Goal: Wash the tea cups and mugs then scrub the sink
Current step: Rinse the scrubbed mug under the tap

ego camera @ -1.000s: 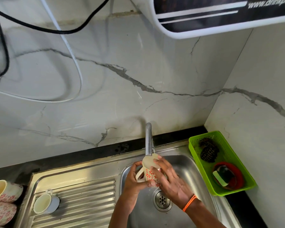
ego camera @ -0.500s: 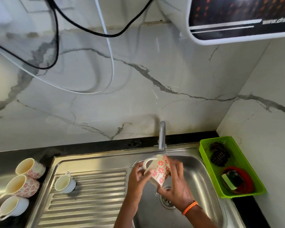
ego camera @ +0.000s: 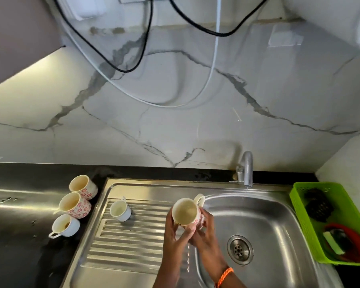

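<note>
Both hands hold a flower-patterned mug (ego camera: 185, 212) at the left rim of the steel sink basin (ego camera: 264, 225), its opening turned toward me and its handle pointing up right. My left hand (ego camera: 172, 231) grips its left side and bottom, my right hand (ego camera: 204, 231) cups it from below right. A small white cup (ego camera: 120, 210) stands on the ribbed draining board (ego camera: 121, 246). Two flowered mugs (ego camera: 82, 187) (ego camera: 74, 204) and a white cup (ego camera: 64, 226) sit on the black counter to the left. The tap (ego camera: 246, 169) stands behind the basin.
A green basket (ego camera: 299, 208) at the right of the sink holds dark scrubbers (ego camera: 318, 206) and a red dish with soap (ego camera: 345, 242). The drain (ego camera: 240, 249) lies in the basin's middle. Black and white cables (ego camera: 137, 48) hang on the marble wall.
Both hands carried the mug left from under the tap to the basin's left rim and turned its opening toward me. The view swung left, showing more counter and cups.
</note>
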`<state>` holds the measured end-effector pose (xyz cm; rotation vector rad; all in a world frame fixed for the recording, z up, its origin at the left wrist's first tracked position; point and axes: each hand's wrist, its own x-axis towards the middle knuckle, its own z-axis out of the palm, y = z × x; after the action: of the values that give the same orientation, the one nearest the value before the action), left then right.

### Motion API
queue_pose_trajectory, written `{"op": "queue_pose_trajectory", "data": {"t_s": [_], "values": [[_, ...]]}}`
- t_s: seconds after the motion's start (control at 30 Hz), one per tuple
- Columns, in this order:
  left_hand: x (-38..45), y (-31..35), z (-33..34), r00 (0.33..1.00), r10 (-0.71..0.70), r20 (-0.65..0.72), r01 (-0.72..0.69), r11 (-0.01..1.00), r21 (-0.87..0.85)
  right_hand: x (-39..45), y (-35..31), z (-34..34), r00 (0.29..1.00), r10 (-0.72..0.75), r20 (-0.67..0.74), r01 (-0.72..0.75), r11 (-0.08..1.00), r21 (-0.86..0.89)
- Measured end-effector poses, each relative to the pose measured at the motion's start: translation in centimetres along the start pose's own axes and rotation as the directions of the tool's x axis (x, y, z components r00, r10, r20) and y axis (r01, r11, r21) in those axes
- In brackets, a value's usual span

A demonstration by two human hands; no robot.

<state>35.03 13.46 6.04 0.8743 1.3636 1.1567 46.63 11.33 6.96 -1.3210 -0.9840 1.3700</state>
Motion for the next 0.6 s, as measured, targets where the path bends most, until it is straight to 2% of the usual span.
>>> {"op": "queue_pose_trajectory", "data": {"t_s": [0.2,0.33,0.4,0.53,0.6], "values": [[1.4,0.4,-6.5,0.990,-0.031,-0.137,0.008,0.987,-0.161,-1.1,-0.2,4.3,0.957,0.056,0.284,-0.028,0.994,-0.104],[2.4,1.1,-11.5,0.986,-0.017,-0.165,-0.005,0.991,-0.133,-0.6,0.4,6.1,0.946,0.061,0.317,-0.006,0.985,-0.172],[3.0,1.2,-13.5,0.992,-0.014,-0.122,-0.001,0.993,-0.118,-0.1,0.5,7.1,0.959,0.017,0.283,0.059,0.964,-0.260],[3.5,2.0,-17.0,0.998,-0.040,0.047,0.044,0.995,-0.091,1.6,0.2,9.8,0.993,-0.120,0.017,0.118,0.923,-0.366],[3.9,2.7,-18.7,0.987,-0.067,0.144,0.077,0.995,-0.062,2.7,-1.0,11.2,0.977,-0.213,0.010,0.199,0.895,-0.400]]}}
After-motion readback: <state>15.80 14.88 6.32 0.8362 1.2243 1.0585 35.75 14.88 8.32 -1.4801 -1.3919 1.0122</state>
